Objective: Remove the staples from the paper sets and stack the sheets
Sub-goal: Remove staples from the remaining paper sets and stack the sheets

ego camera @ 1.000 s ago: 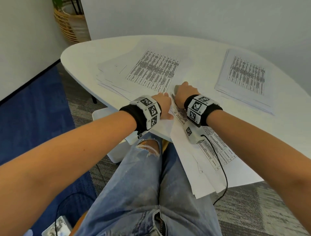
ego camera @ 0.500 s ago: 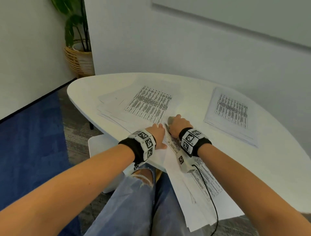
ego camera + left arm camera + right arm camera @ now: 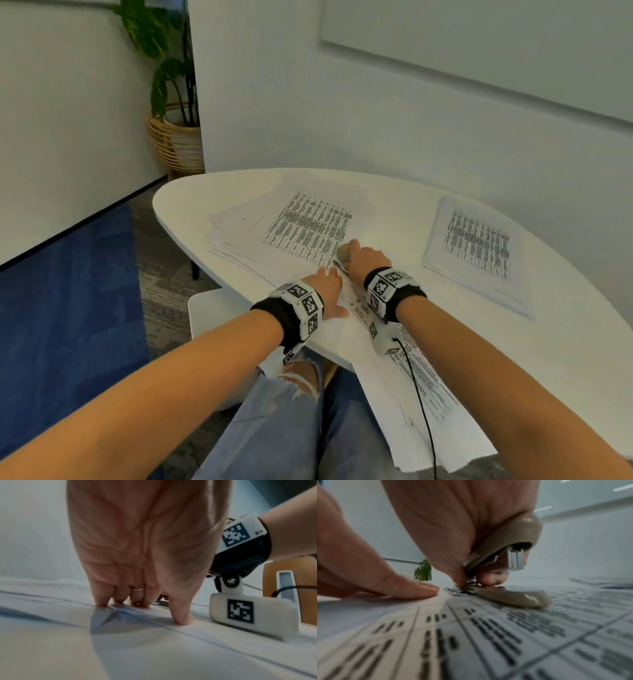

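Both hands sit further along the table edge than before, left hand [image 3: 329,291] fingers pressing flat the limp, tearable paper set [image 3: 404,370] beside its corner while right hand [image 3: 364,257] squeezes the staple remover [image 3: 508,555].

Printed paper set [image 3: 404,356] overhangs table edge (staple remover [image 3: 510,566] at corner)

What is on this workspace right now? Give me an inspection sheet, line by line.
Surface: white rounded table.
Job's things: paper set overhanging near edge; loose sheets far left; neat stack at right.
Clutter: nothing seen.
Grippers: left hand presses fingertips on the set's corner; right hand grips beige stapler-type tool, metal tip on the paper.
Cables: black cable from right wrist camera.
Surroundings: potted plant, blue carpet.
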{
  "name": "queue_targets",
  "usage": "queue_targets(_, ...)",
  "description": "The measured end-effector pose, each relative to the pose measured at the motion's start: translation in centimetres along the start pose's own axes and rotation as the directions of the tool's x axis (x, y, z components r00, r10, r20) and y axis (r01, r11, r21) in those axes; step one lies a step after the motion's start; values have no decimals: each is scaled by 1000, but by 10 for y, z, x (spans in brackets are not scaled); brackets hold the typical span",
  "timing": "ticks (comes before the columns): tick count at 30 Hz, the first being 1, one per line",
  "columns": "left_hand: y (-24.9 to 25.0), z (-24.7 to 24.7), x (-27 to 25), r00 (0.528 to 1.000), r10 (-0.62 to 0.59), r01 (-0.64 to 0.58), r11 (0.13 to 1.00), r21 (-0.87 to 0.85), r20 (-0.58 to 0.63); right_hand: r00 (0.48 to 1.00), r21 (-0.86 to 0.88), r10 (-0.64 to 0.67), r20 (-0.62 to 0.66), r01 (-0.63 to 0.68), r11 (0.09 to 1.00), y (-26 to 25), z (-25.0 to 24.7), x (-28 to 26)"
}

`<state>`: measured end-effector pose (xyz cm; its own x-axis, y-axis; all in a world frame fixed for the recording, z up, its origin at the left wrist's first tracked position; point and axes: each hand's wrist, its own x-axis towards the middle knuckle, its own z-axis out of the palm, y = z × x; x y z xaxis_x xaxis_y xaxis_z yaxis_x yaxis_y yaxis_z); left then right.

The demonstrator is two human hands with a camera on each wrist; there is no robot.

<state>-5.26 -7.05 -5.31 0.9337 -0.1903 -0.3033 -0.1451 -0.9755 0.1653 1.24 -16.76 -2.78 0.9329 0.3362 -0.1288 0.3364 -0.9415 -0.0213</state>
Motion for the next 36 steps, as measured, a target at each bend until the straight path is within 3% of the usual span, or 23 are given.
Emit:
queue_targets(6,-25,-8,-5,992,-104,103,995,-16,-70,994,16,-104,35,103,995,18,7,-7)
queue_targets(13,-24,-3,-19,987,-101,112,989,92,-124,974,-27,-223,23,224,974,27,11,-14)
queue_targets(18,-18,-6,-25,988,-34,50,993,106,-150,948,-37,-317,21,317,948,29,8,-17)
queue_targets(25,-17,-6,-27,995,-4,19,990,142,-101,963,-176,-268,40,271,946,21,11,-20)
queue_targets(31,-15,-11,-26,996,-34,44,992,117,-81,985,-167,-140,101,156,974,7,8,-19)
queue_targets(36,-17,-10,-28,997,-15,27,986,163,-73,960,-264,-268,82,280,923,5,4,-20)
